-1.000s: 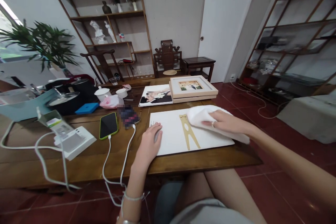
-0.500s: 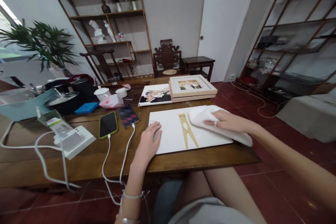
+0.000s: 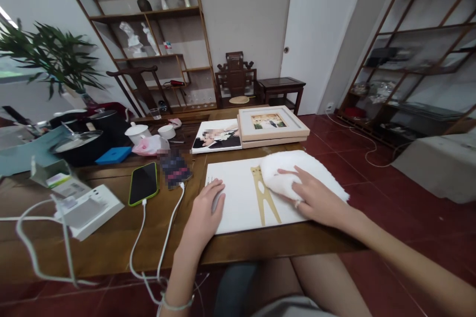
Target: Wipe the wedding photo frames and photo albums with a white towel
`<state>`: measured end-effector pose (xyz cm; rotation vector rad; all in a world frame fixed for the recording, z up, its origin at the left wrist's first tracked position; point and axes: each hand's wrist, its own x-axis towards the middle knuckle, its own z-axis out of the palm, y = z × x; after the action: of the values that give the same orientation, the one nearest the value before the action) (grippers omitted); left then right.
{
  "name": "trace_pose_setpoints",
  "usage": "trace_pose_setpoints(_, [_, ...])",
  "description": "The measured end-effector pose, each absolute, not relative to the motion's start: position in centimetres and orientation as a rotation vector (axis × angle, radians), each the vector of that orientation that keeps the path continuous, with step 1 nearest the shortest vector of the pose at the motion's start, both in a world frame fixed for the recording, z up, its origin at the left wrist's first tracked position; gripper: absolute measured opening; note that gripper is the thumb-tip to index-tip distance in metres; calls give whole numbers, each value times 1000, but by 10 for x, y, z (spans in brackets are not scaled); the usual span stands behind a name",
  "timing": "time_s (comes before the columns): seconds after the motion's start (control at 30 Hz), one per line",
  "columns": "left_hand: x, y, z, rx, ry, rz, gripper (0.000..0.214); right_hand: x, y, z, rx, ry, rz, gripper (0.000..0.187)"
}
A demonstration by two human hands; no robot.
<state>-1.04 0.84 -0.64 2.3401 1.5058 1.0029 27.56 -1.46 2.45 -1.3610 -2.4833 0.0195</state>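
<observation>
White cloth (image 3: 293, 164), under right hand (image 3: 311, 192), across table's (image 3: 256, 248) right edge

- We can read no word, number or brand.
- On the white board (image 3: 238, 203), just beside the fingertips of the left hand (image 3: 204, 210), we see small dark print (image 3: 211, 179), too tiny to make out.
- On the opened box (image 3: 100, 213), left of that hand, we find a green-and-white label (image 3: 61, 179), too blurred for us to read.
</observation>
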Motion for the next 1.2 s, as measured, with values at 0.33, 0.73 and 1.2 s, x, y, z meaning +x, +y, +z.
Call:
trace_pose_setpoints(0.33, [-14, 0, 0, 2185, 1726, 1014, 35, 277, -23, 12, -1187, -2400, 11, 15])
trace_pose_setpoints(0.73, [-19, -18, -7, 1916, 2006, 997, 46, 295, -9, 20, -1047, -2430, 224, 20])
trace_pose_setpoints(1.2, [-13, -16, 1, 2041, 2232, 1038, 43, 307, 12, 3, -930, -2424, 304, 16])
